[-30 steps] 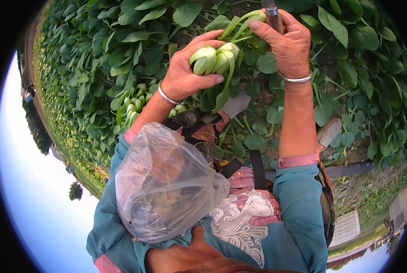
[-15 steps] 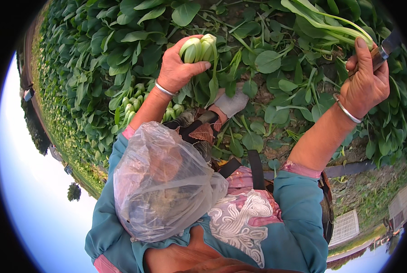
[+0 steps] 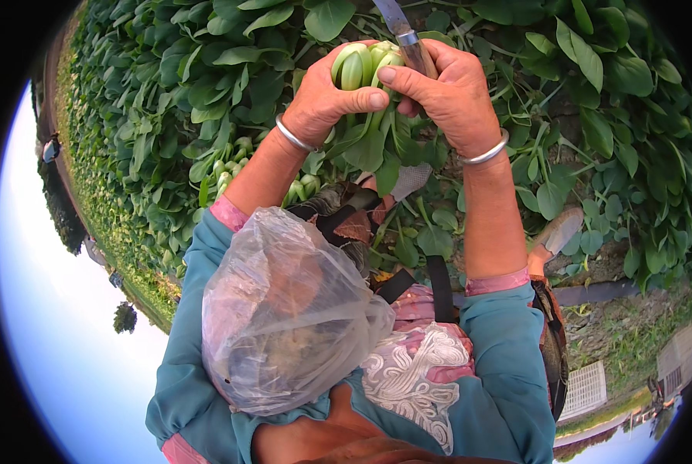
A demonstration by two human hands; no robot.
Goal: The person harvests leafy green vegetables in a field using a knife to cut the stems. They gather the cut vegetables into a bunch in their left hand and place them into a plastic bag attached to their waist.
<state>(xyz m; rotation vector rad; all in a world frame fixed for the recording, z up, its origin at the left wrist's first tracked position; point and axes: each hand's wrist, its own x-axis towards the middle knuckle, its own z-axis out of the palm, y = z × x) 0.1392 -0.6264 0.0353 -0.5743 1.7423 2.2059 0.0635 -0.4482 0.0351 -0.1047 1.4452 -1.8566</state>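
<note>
Up ahead, my left hand (image 3: pixel 315 100) is closed round several pale green bok choy heads (image 3: pixel 351 68), with their cut bases facing up and their leaves hanging below. Against its right side, my right hand (image 3: pixel 462 97) grips the wooden handle of a knife (image 3: pixel 416 56). The blade points up and away, past the far edge of the bunch. My right thumb touches the bok choy, and both hands meet at the bunch. Whether my right fingers also hold a stalk behind the handle is hidden.
Cut bok choy (image 3: pixel 305 187) lies in a pile left of my legs. Dense leafy plants (image 3: pixel 168 93) fill the far and left ground. A clear plastic bag (image 3: pixel 284 317) sits before my chest. My shoes (image 3: pixel 560 230) rest among the plants; a white crate (image 3: pixel 584 389) stands at lower right.
My right hand has swung in from the far right with the knife and a leafy bok choy, meeting my left hand. The left hand has shifted slightly right and now holds a fuller bunch.
</note>
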